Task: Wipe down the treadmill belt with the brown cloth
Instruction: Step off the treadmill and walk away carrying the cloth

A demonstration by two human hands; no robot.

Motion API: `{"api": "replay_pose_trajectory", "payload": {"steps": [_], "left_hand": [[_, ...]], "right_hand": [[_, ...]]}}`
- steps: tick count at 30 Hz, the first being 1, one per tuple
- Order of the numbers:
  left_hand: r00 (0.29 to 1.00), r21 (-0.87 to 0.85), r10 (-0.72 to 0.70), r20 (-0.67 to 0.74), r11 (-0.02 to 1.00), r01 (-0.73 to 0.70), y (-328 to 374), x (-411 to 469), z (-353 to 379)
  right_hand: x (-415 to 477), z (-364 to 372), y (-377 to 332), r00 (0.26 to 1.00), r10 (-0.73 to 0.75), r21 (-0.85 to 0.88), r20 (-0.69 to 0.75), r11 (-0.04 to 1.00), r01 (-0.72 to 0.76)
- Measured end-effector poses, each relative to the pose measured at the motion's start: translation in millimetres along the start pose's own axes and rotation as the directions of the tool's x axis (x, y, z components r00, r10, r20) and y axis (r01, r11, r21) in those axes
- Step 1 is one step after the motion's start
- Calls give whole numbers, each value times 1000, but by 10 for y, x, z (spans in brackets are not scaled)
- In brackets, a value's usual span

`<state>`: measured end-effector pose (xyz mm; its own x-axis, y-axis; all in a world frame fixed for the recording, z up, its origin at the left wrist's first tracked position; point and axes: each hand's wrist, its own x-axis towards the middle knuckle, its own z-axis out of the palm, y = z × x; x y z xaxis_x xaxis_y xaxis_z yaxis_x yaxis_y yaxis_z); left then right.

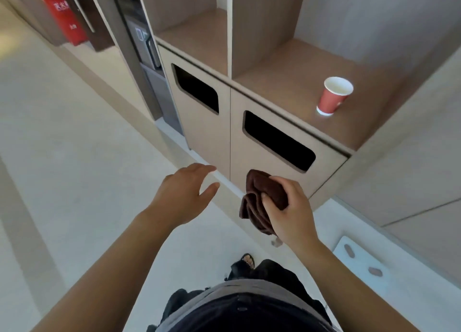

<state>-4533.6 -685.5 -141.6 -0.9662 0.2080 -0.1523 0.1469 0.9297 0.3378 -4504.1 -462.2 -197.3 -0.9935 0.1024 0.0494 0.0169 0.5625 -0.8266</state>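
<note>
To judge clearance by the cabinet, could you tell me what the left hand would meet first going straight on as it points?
Probably the lower front of the cabinet door: the open left hand points up and right at it. Nothing shows between them, though depth is unclear.

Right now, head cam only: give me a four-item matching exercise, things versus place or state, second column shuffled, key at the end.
Things:
1. brown cloth
2. red paper cup
3. left hand
4. white pad

Place or state:
A. lying flat on the floor, lower right
B. standing upright on the brown counter
C. bunched in the grip of the right hand
D. fingers relaxed, holding nothing

Pairs: 1-C, 2-B, 3-D, 4-A
</note>
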Motion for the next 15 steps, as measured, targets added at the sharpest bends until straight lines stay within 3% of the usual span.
{"api": "replay_pose_trajectory", "payload": {"steps": [6,15], "left_hand": [[1000,-50,-26,-17,998,25,73,966,-93],[983,-9,173,58,985,-173,158,2376,-297]], "right_hand": [[1213,-59,-151,993,-102,-1,56,995,102],[2173,-132,-101,994,16,28,-104,1000,-14]]}}
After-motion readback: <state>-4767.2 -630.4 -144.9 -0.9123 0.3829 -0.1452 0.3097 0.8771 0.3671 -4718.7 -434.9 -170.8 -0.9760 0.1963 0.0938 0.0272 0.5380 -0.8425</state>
